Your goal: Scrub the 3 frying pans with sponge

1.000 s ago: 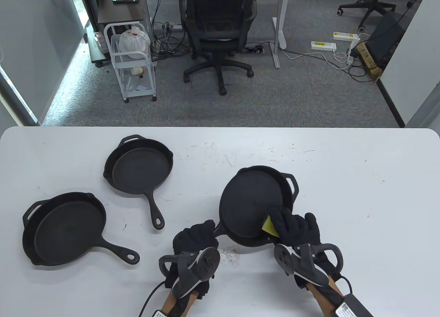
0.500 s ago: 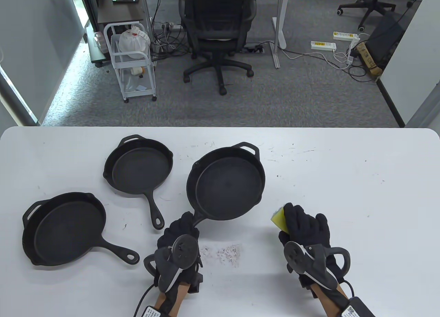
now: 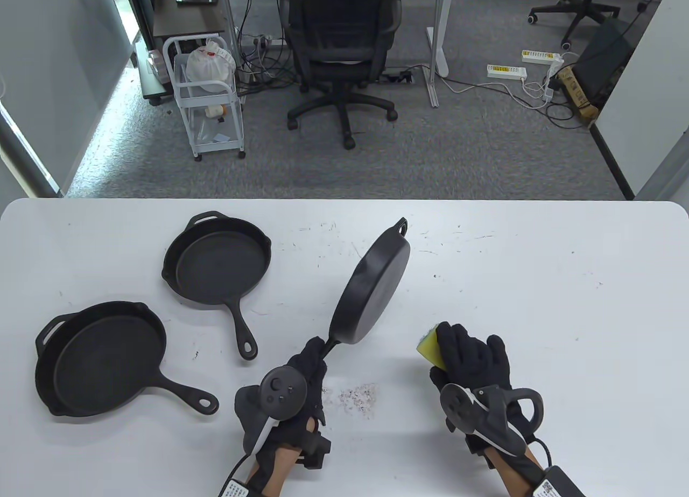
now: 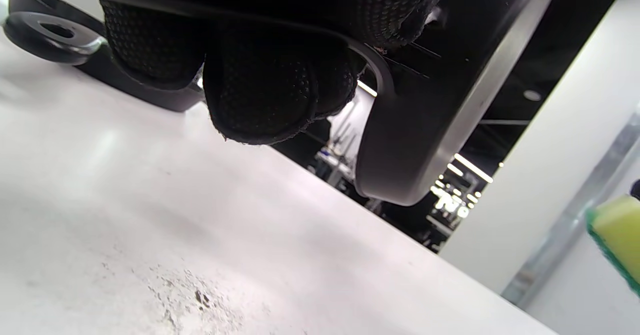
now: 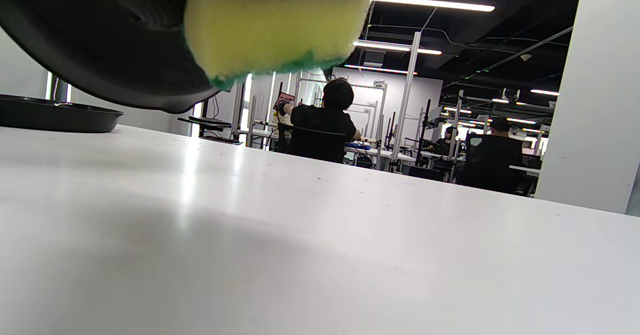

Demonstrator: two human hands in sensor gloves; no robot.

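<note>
Three black cast-iron frying pans are in the table view. My left hand (image 3: pixel 309 365) grips the handle of one pan (image 3: pixel 371 284), which is lifted and tilted on edge with its underside facing right. Its rim (image 4: pixel 430 125) shows close up in the left wrist view. My right hand (image 3: pixel 468 357) holds a yellow sponge with a green backing (image 3: pixel 429 349) above the table, to the right of that pan and apart from it. The sponge (image 5: pixel 275 25) fills the top of the right wrist view. A second pan (image 3: pixel 218 265) lies flat at centre left. The third pan (image 3: pixel 102 359) lies flat at the far left.
A patch of dark crumbs (image 3: pixel 358 396) lies on the white table (image 3: pixel 565 314) between my hands. Beyond the far edge stand an office chair (image 3: pixel 339 50) and a small white cart (image 3: pixel 207 96). People sit at desks in the background of the right wrist view.
The held pan went from tilted under the sponge, to flat, to up on its edge. My right hand pulled the sponge off the pan and back to the right.
</note>
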